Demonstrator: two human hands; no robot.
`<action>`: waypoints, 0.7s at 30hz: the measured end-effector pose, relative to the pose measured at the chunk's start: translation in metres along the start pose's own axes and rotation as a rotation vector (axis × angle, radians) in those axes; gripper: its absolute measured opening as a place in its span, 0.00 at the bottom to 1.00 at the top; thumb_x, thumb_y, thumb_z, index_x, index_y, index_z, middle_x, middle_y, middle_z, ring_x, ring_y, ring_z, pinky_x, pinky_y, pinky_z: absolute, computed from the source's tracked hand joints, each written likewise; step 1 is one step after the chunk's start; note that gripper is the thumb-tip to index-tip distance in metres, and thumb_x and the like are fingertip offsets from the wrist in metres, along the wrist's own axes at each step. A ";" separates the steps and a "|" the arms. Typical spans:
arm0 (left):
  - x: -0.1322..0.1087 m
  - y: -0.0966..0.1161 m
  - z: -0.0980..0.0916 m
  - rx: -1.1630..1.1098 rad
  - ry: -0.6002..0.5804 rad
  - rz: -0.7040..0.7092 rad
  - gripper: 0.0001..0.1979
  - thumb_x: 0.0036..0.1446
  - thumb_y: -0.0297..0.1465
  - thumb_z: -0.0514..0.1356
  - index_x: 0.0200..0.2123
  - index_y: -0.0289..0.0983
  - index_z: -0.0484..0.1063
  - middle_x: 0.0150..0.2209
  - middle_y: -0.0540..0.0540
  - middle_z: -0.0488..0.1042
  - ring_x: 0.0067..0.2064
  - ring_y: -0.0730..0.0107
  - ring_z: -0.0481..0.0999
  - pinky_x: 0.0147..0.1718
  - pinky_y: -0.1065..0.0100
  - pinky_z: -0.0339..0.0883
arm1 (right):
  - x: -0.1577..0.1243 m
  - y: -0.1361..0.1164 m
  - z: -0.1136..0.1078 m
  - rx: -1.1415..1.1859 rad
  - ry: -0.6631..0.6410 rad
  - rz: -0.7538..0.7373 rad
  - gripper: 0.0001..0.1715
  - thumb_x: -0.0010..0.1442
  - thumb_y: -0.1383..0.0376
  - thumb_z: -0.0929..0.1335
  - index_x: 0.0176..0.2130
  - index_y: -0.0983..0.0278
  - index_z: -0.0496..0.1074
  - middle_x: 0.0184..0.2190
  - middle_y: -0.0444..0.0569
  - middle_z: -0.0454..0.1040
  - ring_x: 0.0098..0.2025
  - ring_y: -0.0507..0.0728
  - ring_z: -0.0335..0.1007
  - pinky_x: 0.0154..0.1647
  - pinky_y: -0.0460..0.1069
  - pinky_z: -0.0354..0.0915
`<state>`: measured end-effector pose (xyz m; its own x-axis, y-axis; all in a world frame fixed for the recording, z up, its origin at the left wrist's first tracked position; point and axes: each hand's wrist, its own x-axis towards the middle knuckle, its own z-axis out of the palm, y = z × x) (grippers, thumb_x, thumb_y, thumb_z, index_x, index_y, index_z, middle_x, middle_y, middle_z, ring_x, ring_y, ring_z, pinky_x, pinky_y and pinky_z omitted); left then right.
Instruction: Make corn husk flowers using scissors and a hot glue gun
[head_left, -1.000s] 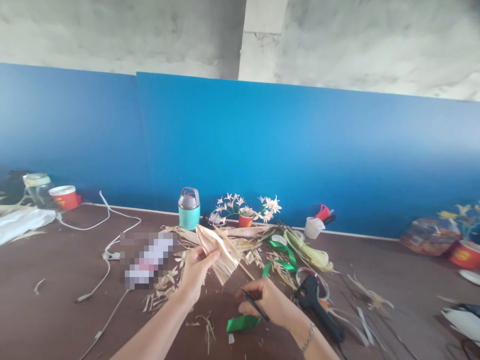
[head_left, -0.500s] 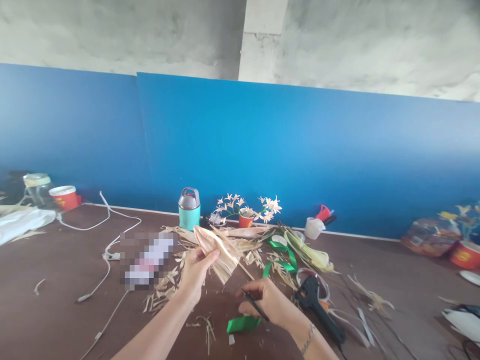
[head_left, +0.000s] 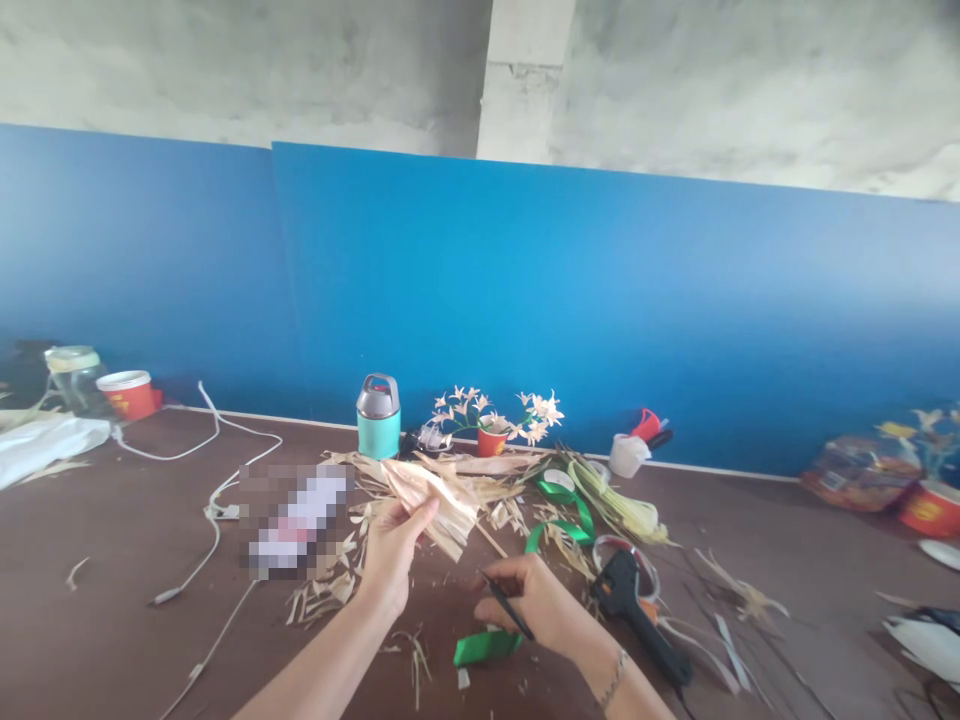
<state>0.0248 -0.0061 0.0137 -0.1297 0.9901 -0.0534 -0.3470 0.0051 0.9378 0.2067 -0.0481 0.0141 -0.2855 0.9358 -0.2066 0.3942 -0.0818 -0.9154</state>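
A pale dried corn husk (head_left: 439, 505) is pinched between the thumb and fingers of my left hand (head_left: 394, 550), its broad end fanned out toward the right. My right hand (head_left: 532, 600) is closed around a slim black pointed tool (head_left: 506, 603), whose exact kind I cannot make out. The tool slants up to the left and stays apart from the husk. Just under my right hand lies a piece of green ribbon (head_left: 486, 648). Husk scraps (head_left: 326, 595) are scattered around and behind my left hand.
A black glue gun (head_left: 637, 615) lies right of my right hand, near a green ribbon roll (head_left: 559, 487) and a husk bundle (head_left: 615, 500). Behind stand a turquoise flask (head_left: 379, 430) and a red cup (head_left: 491, 440) with husk flowers. White cables (head_left: 217, 500) run along the left.
The husk in my left hand has tipped slightly lower. My right hand and the black tool have barely moved.
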 end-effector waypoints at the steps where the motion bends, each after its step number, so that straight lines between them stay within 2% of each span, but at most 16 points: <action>1: 0.000 -0.001 0.000 -0.009 -0.002 -0.004 0.13 0.38 0.38 0.68 0.24 0.35 0.73 0.19 0.54 0.69 0.21 0.77 0.63 0.21 0.74 0.53 | 0.000 -0.001 0.000 -0.002 0.002 0.002 0.15 0.44 0.62 0.72 0.32 0.69 0.76 0.15 0.41 0.66 0.18 0.47 0.54 0.18 0.41 0.53; 6: -0.003 0.003 0.003 -0.020 0.019 -0.017 0.14 0.36 0.38 0.69 0.23 0.35 0.73 0.18 0.54 0.69 0.21 0.77 0.63 0.21 0.74 0.53 | -0.001 -0.003 0.000 -0.019 0.005 -0.001 0.15 0.43 0.62 0.72 0.32 0.69 0.76 0.15 0.41 0.66 0.17 0.47 0.53 0.18 0.42 0.53; 11: -0.004 0.007 0.005 -0.039 0.040 -0.024 0.14 0.34 0.38 0.70 0.21 0.35 0.73 0.16 0.55 0.65 0.19 0.79 0.59 0.19 0.74 0.49 | 0.000 -0.001 0.001 -0.017 0.016 0.004 0.15 0.43 0.62 0.72 0.32 0.69 0.76 0.15 0.41 0.66 0.17 0.47 0.54 0.17 0.42 0.54; 16: -0.003 0.003 0.004 -0.093 0.064 -0.073 0.16 0.32 0.38 0.71 0.24 0.34 0.75 0.17 0.54 0.67 0.19 0.79 0.60 0.19 0.74 0.50 | 0.003 0.005 0.004 0.024 0.013 0.004 0.15 0.43 0.62 0.72 0.32 0.69 0.76 0.14 0.40 0.64 0.16 0.46 0.53 0.16 0.41 0.52; 21: -0.001 -0.006 0.002 -0.164 0.067 -0.136 0.17 0.34 0.37 0.71 0.28 0.34 0.76 0.18 0.54 0.67 0.19 0.80 0.60 0.20 0.74 0.53 | 0.005 0.007 0.006 0.065 0.006 -0.013 0.16 0.44 0.61 0.72 0.33 0.70 0.76 0.15 0.41 0.65 0.17 0.46 0.55 0.17 0.41 0.53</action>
<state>0.0287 -0.0071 0.0085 -0.1312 0.9703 -0.2034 -0.5115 0.1095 0.8523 0.2026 -0.0467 0.0045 -0.2844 0.9391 -0.1928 0.3327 -0.0919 -0.9385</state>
